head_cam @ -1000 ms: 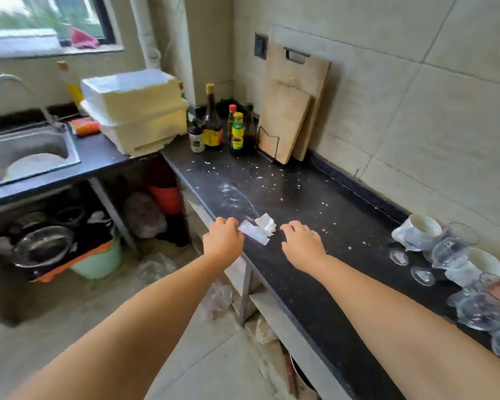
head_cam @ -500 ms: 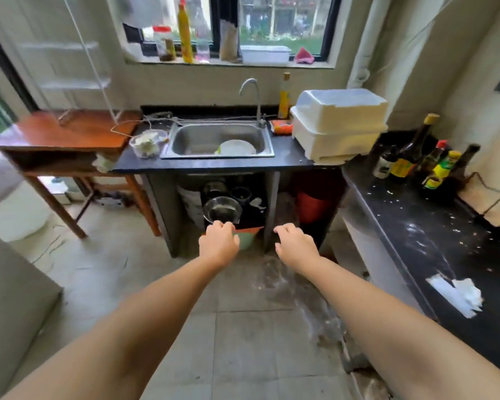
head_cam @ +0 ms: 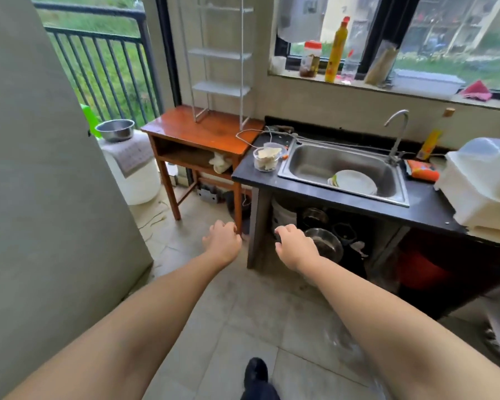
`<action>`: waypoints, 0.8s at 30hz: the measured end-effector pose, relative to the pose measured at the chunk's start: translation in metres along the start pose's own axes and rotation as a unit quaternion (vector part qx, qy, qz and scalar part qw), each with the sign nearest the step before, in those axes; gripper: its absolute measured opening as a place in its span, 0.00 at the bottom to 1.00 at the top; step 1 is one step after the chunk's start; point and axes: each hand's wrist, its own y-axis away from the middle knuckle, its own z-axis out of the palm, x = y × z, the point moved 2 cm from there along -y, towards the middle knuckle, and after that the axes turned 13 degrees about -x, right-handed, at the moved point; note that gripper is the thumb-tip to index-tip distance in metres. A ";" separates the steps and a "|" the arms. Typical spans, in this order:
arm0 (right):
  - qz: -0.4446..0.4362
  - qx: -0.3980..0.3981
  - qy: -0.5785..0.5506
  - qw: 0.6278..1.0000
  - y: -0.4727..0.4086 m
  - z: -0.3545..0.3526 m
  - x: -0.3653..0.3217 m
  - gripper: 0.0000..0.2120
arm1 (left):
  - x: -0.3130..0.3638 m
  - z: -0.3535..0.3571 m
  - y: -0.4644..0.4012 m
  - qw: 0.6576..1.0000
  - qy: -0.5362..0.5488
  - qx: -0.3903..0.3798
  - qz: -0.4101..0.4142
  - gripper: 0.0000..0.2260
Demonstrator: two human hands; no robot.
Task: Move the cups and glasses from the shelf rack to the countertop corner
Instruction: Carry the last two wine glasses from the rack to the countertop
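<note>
A white wire shelf rack [head_cam: 220, 53] stands on the red-brown wooden table [head_cam: 185, 131] at the back, left of the sink; I see no cups or glasses on its shelves. My left hand [head_cam: 223, 241] and my right hand [head_cam: 293, 245] reach forward over the floor, well short of the rack, both with fingers curled loosely and nothing in them. The cups, the glasses and the countertop corner are out of view.
A steel sink [head_cam: 344, 171] with white plates sits in the black counter [head_cam: 248, 177]. A clear tub [head_cam: 267, 157] stands beside it, and white foam boxes [head_cam: 485, 180] at the right. A grey appliance [head_cam: 41, 197] fills the left. My shoe [head_cam: 256, 370] is below.
The view has swung left, from the black counter with the cups and glasses to the sink and the rack on the table. Both hands stay empty out in front.
</note>
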 end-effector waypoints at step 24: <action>-0.139 0.091 0.019 0.986 -0.397 -0.249 -0.164 0.20 | -0.040 -0.280 -0.351 0.989 0.054 0.136 -0.005 0.15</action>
